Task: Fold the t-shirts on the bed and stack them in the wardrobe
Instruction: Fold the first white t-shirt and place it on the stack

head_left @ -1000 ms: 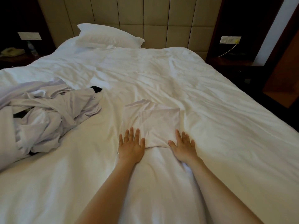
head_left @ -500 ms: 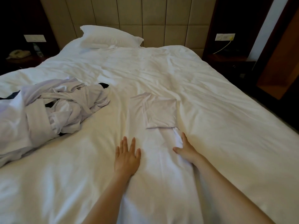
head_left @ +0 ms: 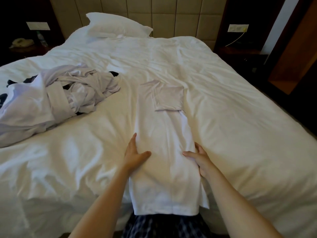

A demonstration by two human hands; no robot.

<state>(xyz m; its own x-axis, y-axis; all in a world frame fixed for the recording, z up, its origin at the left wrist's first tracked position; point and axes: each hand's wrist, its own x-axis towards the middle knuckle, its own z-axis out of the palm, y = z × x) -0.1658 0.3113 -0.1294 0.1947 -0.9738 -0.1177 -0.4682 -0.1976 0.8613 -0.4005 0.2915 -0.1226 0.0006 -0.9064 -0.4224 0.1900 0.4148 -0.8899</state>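
Note:
A white t-shirt (head_left: 164, 140) lies lengthwise as a long narrow strip on the white bed (head_left: 240, 134). Its far end is folded back into a small square, and its hem hangs over the bed's near edge. My left hand (head_left: 135, 156) holds the strip's left edge at mid-length, thumb on top of the cloth and fingers along the side. My right hand (head_left: 198, 159) holds the right edge the same way, its fingers curled by the fabric. A crumpled pile of white t-shirts (head_left: 60, 100) with some dark cloth in it sits to the left.
A pillow (head_left: 116, 26) lies at the padded headboard. Dark nightstands flank the bed, the left nightstand (head_left: 22, 48) carrying a phone and a bottle. A wooden opening (head_left: 295, 54) stands at the far right. My checked trousers (head_left: 164, 225) press against the bed's near edge.
Both hands drew back from the folded far end toward me. They turned from lying flat to taking the strip's side edges at mid-length. The view tilted down, showing the hem.

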